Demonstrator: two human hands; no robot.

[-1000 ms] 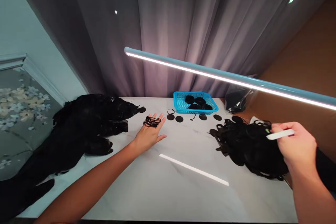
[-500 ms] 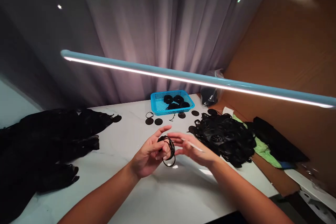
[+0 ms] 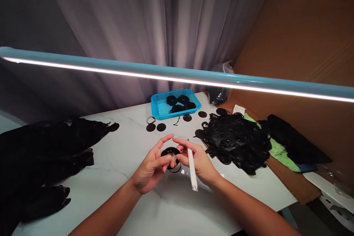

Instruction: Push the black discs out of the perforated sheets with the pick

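Observation:
A coil of thin black bands (image 3: 167,151) is held above the table, between both hands. My left hand (image 3: 151,167) is closed round its left side, the thumb across the front. My right hand (image 3: 202,161) pinches its right edge with the thumb and fingers. A slim white stick with a dark tip (image 3: 193,173) also lies across the fingers of my right hand, its blunt end pointing down. One loose loop of the coil hangs below my fingertips. Part of the coil is hidden behind my fingers.
A blue basket (image 3: 155,112) holding black coils stands at the back. Black discs (image 3: 161,127) lie before it. A heap of black strips (image 3: 235,140) is on the right, black fabric (image 3: 49,140) on the left. A lit tube lamp (image 3: 177,75) crosses above the table.
My right hand has closed in on the coil and now grips its right edge. The coil has turned flatter, and the white stick has swung to point downward. The view has shifted slightly.

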